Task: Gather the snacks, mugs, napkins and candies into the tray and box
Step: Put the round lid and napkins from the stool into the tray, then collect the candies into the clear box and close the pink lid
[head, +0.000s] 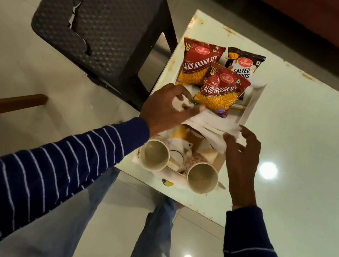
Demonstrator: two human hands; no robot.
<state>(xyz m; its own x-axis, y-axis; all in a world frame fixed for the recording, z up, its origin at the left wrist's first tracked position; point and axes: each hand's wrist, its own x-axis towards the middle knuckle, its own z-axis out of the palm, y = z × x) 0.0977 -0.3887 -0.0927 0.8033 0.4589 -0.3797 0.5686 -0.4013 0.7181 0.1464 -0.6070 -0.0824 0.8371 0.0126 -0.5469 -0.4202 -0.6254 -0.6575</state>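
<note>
A white tray (255,102) on the table's left end holds two red Aloo Bhujia Sev packets (199,63) (221,92) and a dark Salted Peanuts packet (244,62). In front of it a box (217,161) holds two cream mugs (155,156) (201,179) and a small white teapot (179,152). White napkins (208,126) lie across the box's far part. My left hand (165,107) rests on the napkins' left end, with a small green-wrapped candy (191,101) and something white under its fingers. My right hand (241,153) touches the napkins' right edge with fingers spread.
A dark woven plastic stool (96,21) stands left of the glossy white table (310,128). A wooden piece (5,104) juts in at far left. A small gold object (166,182) lies at the table's near edge. My legs stand below the table edge.
</note>
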